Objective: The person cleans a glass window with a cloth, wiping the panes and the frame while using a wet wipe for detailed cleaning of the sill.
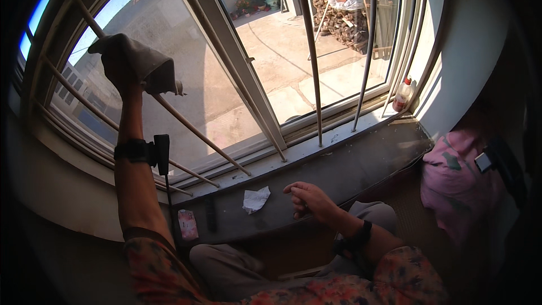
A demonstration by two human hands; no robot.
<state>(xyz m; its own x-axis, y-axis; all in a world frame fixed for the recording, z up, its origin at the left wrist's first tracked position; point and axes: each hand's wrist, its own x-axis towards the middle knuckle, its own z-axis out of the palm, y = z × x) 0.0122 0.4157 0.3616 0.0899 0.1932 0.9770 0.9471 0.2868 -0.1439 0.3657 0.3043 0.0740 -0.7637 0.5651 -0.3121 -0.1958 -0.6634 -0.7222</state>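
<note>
My left hand (119, 70) is raised at the upper left and grips a grey cloth (154, 61). The cloth wraps around one of the window's slanting bars (199, 129), high up in front of the left pane. Lower down, my right hand (311, 201) hovers near the dark windowsill (360, 165); its fingers are loosely curled, the index finger stands apart, and nothing shows in it. Just left of that hand, a crumpled white tissue (256, 200) lies on the sill. A pink printed packet (187, 224) rests farther left.
More bars (311, 46) cross the window, whose right part looks onto a sunlit yard with stacked firewood (343, 25). A red-capped bottle (402, 94) stands in the sill's right corner. Pink fabric (455, 178) hangs at the right. A dark narrow object (211, 215) lies beside the packet.
</note>
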